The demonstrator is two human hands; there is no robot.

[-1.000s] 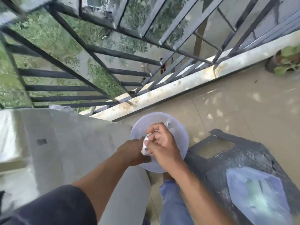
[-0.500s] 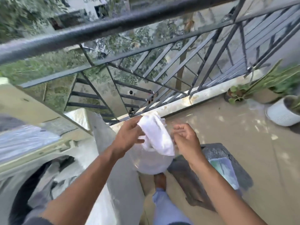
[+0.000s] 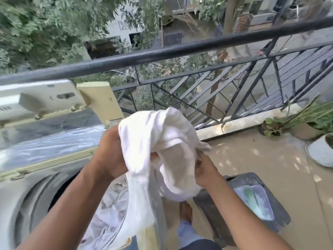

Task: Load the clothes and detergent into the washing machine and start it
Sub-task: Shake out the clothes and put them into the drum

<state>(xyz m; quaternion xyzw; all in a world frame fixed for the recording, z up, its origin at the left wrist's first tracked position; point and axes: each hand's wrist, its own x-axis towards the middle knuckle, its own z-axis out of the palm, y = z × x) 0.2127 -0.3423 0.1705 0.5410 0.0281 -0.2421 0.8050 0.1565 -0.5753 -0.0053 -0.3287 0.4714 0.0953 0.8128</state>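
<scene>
- Here the white cloth (image 3: 158, 139) is held up in the air between both hands, bunched at chest height, with one long tail hanging down past the left wrist toward the washing machine (image 3: 27, 192).
- The left hand (image 3: 111, 154) has its grip closed on the cloth's left side; the cloth drapes over the fingers, so the exact pinch is hidden.
- The right hand (image 3: 203, 170) has its grip closed on the cloth's lower right edge, fingers gathered on a fold.
- The relation that matters — the open drum (image 3: 59, 193) lies down and to the left of the cloth, below the left forearm, so the left hand is the nearer one to the opening.
- The cloth's long axis runs roughly top to bottom along the hanging tail, whose lower end already overlaps what looks like pale laundry (image 3: 110, 213) near the machine's mouth; whether they touch I cannot tell.
- My judgement: the loading step is in hand, and the next move calls for carrying the bundle down and left — tail first — into the drum.
- A dark mat (image 3: 266, 199) lies on the floor to the right, well apart from that path.
</scene>
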